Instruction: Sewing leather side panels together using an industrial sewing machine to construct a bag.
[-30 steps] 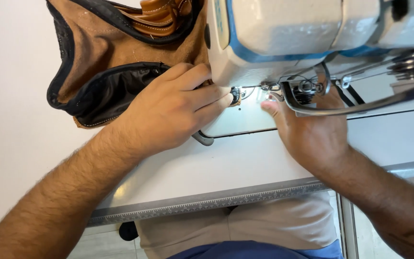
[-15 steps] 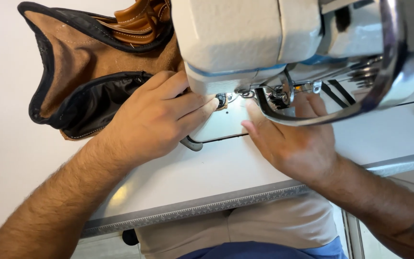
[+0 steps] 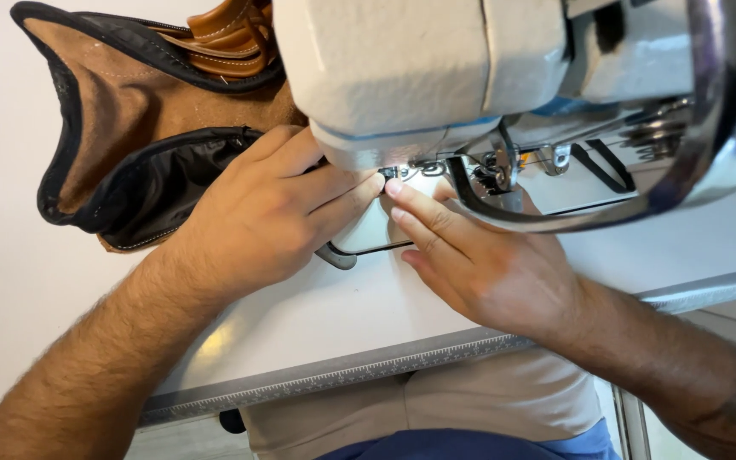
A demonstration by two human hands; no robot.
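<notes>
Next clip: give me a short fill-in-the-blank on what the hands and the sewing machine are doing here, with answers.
1. Both hands meet under the head of the cream-coloured ____ machine.
2. The left hand lies partly on a brown bag piece edged in ____ trim.
3. The right hand points its fingertips toward the ____ area of the machine.
4. The machine stands on a ____ table.

Missing words: sewing; black; needle; white

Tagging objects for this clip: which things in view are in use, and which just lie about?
In use:
left hand
right hand
cream-white sewing machine head
small needle area under it

Lying about:
tan suede bag with black trim
brown leather straps
white work table
</notes>
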